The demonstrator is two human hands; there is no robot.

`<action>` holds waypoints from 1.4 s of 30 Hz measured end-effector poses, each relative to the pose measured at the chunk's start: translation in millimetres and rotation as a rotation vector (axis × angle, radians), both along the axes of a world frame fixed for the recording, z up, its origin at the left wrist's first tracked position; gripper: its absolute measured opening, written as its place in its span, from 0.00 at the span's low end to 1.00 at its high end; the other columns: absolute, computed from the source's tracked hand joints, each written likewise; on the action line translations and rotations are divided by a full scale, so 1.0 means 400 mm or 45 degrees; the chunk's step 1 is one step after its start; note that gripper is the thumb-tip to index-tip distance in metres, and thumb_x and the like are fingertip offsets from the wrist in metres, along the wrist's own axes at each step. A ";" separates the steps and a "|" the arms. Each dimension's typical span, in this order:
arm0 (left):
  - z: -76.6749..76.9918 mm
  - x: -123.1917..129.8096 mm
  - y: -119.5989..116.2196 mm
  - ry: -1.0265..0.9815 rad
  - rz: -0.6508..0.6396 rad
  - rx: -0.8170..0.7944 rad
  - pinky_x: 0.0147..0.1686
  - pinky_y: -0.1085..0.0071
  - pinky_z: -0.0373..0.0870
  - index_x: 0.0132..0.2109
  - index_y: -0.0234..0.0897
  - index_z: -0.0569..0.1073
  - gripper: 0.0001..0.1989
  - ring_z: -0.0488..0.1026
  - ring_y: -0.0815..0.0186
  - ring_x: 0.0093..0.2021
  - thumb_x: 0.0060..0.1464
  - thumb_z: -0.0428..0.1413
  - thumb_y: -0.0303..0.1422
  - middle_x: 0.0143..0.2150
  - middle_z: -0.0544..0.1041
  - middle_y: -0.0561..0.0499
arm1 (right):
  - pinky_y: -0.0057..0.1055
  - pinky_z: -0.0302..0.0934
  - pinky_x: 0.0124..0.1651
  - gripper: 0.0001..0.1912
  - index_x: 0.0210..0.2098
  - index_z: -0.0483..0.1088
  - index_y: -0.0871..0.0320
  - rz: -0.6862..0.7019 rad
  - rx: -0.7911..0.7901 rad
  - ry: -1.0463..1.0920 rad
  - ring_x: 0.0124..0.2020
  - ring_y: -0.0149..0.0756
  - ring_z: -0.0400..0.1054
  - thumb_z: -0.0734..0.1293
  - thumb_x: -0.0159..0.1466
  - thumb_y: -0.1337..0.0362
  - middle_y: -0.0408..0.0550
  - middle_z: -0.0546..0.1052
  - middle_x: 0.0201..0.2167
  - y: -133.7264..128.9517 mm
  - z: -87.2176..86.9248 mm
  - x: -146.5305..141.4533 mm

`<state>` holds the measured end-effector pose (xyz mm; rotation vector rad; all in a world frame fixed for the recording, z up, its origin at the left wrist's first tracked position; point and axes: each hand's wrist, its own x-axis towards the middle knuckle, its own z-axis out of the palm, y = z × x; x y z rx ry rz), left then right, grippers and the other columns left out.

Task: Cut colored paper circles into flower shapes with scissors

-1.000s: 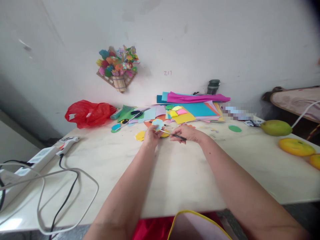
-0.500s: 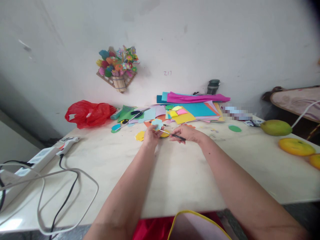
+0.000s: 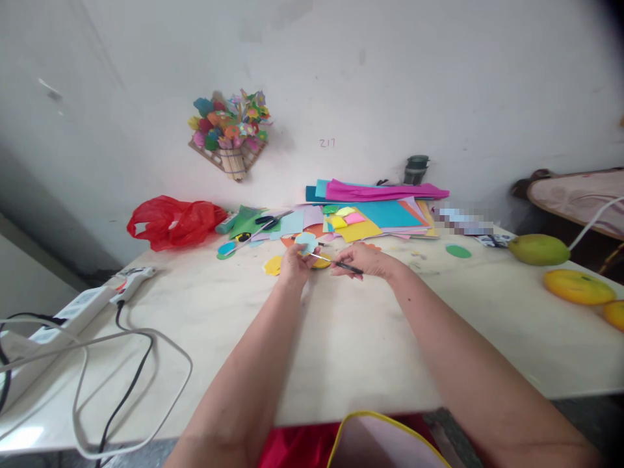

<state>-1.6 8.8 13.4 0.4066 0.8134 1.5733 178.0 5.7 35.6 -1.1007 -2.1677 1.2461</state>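
Above the middle of the table, my left hand (image 3: 295,264) pinches a small light blue paper piece (image 3: 305,242) with a rounded, scalloped outline. My right hand (image 3: 365,260) is closed around the dark handle of black-handled scissors (image 3: 347,266), seen nearly edge-on. Their thin silver blades point left and reach the lower edge of the blue paper by my left fingers. Beneath and beside the left hand lie yellow paper cutouts (image 3: 273,265). An orange cutout (image 3: 374,247) shows just behind the right hand.
Coloured paper sheets (image 3: 385,218) are piled along the wall. A red plastic bag (image 3: 175,221) and dark-handled scissors (image 3: 267,221) lie at back left. A power strip (image 3: 73,312) with loose cables occupies the left. Yellow-green fruit (image 3: 539,249) and a green paper disc (image 3: 458,251) lie right.
Hardly anything differs. Both hands keep their places, and the blue paper and the scissors show at most a very slight shift.
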 end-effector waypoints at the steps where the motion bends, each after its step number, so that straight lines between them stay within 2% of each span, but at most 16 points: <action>1: 0.002 0.001 -0.001 -0.004 0.006 -0.008 0.27 0.71 0.74 0.38 0.32 0.69 0.13 0.76 0.63 0.26 0.41 0.53 0.22 0.28 0.75 0.47 | 0.23 0.53 0.18 0.19 0.32 0.75 0.61 -0.005 -0.001 0.000 0.15 0.24 0.56 0.71 0.49 0.52 0.37 0.63 0.12 -0.001 0.002 0.000; 14: -0.001 -0.003 0.000 -0.023 0.014 -0.035 0.26 0.71 0.74 0.39 0.30 0.68 0.13 0.76 0.62 0.27 0.41 0.54 0.22 0.30 0.75 0.44 | 0.23 0.57 0.18 0.21 0.33 0.76 0.62 0.006 0.036 -0.041 0.15 0.24 0.58 0.71 0.49 0.50 0.39 0.65 0.13 -0.009 0.013 0.000; 23: 0.001 -0.004 -0.004 -0.049 0.019 -0.016 0.28 0.71 0.75 0.38 0.33 0.68 0.12 0.76 0.63 0.27 0.42 0.54 0.22 0.30 0.75 0.47 | 0.22 0.57 0.17 0.19 0.32 0.76 0.61 0.033 0.020 -0.077 0.14 0.24 0.59 0.72 0.49 0.52 0.38 0.66 0.13 -0.008 0.013 -0.002; 29: 0.005 -0.014 -0.008 -0.085 0.076 0.000 0.30 0.70 0.74 0.36 0.35 0.68 0.10 0.77 0.61 0.31 0.43 0.55 0.22 0.31 0.75 0.48 | 0.22 0.57 0.19 0.21 0.33 0.76 0.62 0.139 -0.100 -0.148 0.15 0.25 0.62 0.72 0.47 0.51 0.42 0.70 0.15 -0.018 0.040 0.045; 31: 0.003 -0.018 -0.007 -0.090 0.072 0.020 0.31 0.70 0.74 0.35 0.34 0.69 0.09 0.78 0.61 0.32 0.44 0.55 0.22 0.32 0.75 0.48 | 0.23 0.57 0.19 0.21 0.33 0.76 0.63 0.120 -0.069 -0.114 0.15 0.25 0.61 0.71 0.49 0.51 0.43 0.71 0.15 -0.017 0.048 0.073; 33: 0.002 -0.021 -0.008 -0.095 0.081 0.020 0.32 0.71 0.74 0.35 0.34 0.69 0.07 0.77 0.63 0.32 0.45 0.54 0.23 0.32 0.76 0.48 | 0.23 0.55 0.18 0.21 0.33 0.76 0.64 0.008 -0.007 -0.031 0.14 0.25 0.59 0.71 0.49 0.51 0.42 0.69 0.14 -0.008 0.048 0.098; 35: 0.001 -0.022 -0.008 -0.093 0.105 -0.001 0.33 0.72 0.74 0.35 0.34 0.69 0.06 0.77 0.64 0.31 0.47 0.53 0.23 0.31 0.76 0.48 | 0.23 0.54 0.18 0.23 0.37 0.77 0.64 -0.175 0.052 0.059 0.15 0.25 0.59 0.70 0.50 0.50 0.43 0.70 0.15 0.008 0.040 0.112; 37: 0.001 -0.019 -0.009 -0.082 0.125 -0.020 0.33 0.73 0.73 0.35 0.34 0.69 0.05 0.77 0.65 0.31 0.47 0.53 0.23 0.30 0.76 0.48 | 0.25 0.56 0.19 0.24 0.38 0.77 0.64 -0.369 0.147 0.051 0.18 0.28 0.62 0.70 0.50 0.50 0.48 0.73 0.21 0.026 0.025 0.107; 39: 0.000 -0.013 -0.009 -0.071 0.119 -0.019 0.33 0.73 0.73 0.35 0.34 0.69 0.06 0.77 0.65 0.31 0.48 0.53 0.23 0.30 0.76 0.48 | 0.27 0.58 0.23 0.22 0.36 0.77 0.61 -0.519 0.264 -0.174 0.23 0.33 0.67 0.70 0.50 0.50 0.50 0.76 0.26 0.039 0.008 0.087; 42: -0.005 -0.002 -0.008 -0.066 0.078 0.002 0.33 0.73 0.73 0.36 0.34 0.70 0.07 0.77 0.64 0.32 0.47 0.54 0.23 0.30 0.77 0.49 | 0.30 0.60 0.32 0.14 0.31 0.77 0.58 -0.583 0.572 -0.675 0.37 0.44 0.71 0.70 0.50 0.55 0.54 0.78 0.33 0.042 -0.012 0.048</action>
